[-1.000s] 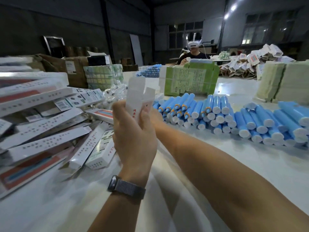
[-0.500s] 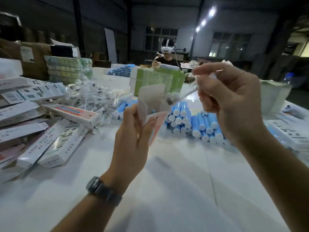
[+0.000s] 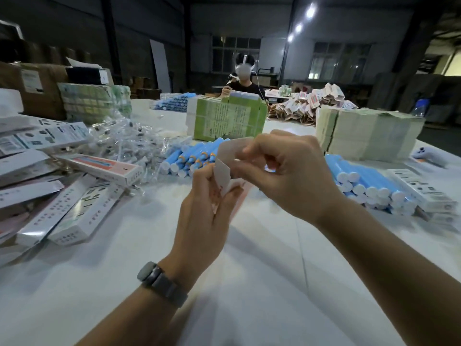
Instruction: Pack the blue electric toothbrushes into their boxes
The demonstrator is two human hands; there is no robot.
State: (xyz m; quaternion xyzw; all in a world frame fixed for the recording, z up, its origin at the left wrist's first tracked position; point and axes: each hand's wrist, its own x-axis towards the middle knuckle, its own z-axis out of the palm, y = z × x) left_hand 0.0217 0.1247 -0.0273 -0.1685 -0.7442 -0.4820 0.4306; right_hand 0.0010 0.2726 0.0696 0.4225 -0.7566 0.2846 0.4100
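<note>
Hands (image 3: 204, 196) (image 3: 287, 171) raised together, fingers curled round box (image 3: 224, 171).

Warehouse packing hall — carton stacks (image 3: 42, 88), worktable (image 3: 249, 283)

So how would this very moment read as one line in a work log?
step: box flap | left hand: grips box | right hand: pinches its flap | toothbrushes: on table

No text was legible. Print covered the white boxes (image 3: 82, 216) at the desk's left, the green carton (image 3: 229, 121) and the box (image 3: 225, 179) in the left hand (image 3: 202, 218), but it was too blurred to make out.
</note>
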